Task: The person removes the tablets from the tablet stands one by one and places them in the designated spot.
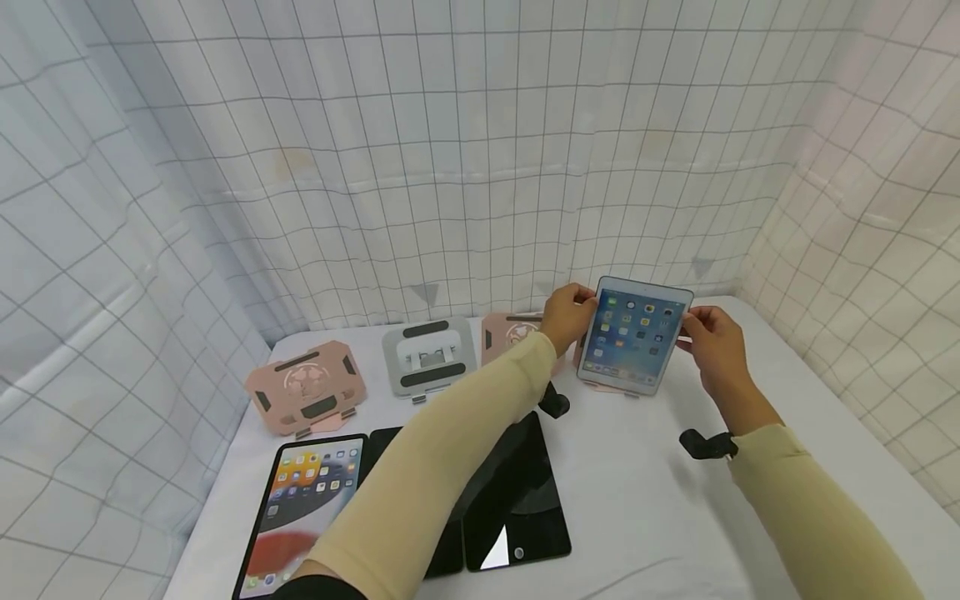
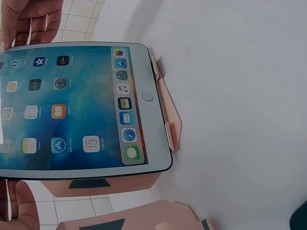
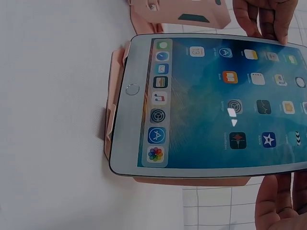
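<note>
A white-framed tablet (image 1: 633, 337) with a lit screen of app icons leans back on a pink stand (image 2: 175, 124) at the right of the table. Its home-button end sits at the stand's front lips, and most of the stand is hidden behind it. My left hand (image 1: 567, 319) pinches the tablet's left edge near the top. On the opposite edge my right hand (image 1: 716, 342) grips it with the thumb in front, fingers partly behind. Beside the left hand, partly covered by that arm, is another pink stand (image 1: 495, 337).
Further left stand a grey stand (image 1: 467, 340) and a pink stand (image 1: 300, 387). In front lie a lit tablet (image 1: 307, 500), a dark tablet (image 1: 517, 483) and another dark tablet (image 1: 447, 554) mostly under my left arm. Gridded white cloth (image 1: 480, 167) walls the table's back and sides.
</note>
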The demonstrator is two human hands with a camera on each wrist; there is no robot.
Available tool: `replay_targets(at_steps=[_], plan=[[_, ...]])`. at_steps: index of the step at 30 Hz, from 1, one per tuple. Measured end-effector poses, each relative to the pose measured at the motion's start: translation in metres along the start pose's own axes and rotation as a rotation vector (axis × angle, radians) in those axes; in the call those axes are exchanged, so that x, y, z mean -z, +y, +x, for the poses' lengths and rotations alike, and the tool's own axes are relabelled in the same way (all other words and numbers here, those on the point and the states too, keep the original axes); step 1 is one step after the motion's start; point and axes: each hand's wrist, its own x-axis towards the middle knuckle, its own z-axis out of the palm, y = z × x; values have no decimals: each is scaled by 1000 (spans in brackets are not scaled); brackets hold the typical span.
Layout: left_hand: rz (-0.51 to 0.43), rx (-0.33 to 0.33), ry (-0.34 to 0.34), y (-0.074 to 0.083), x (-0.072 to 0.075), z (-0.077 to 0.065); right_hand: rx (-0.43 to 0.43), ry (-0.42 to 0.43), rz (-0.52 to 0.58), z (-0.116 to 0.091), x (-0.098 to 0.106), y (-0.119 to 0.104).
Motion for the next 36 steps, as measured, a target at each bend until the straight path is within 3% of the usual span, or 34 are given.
replay_targets(at_steps=[5,21,36], plan=[[-63,-7,-38,0,4,-7,14,1,36,-6,2,-2],[-255,-9,-136,-4,24,-22,99,-58,-86,-26,6,-12],[-308,53,-180,-10,35,-48,98,-127,-138,-43,9,-12]])
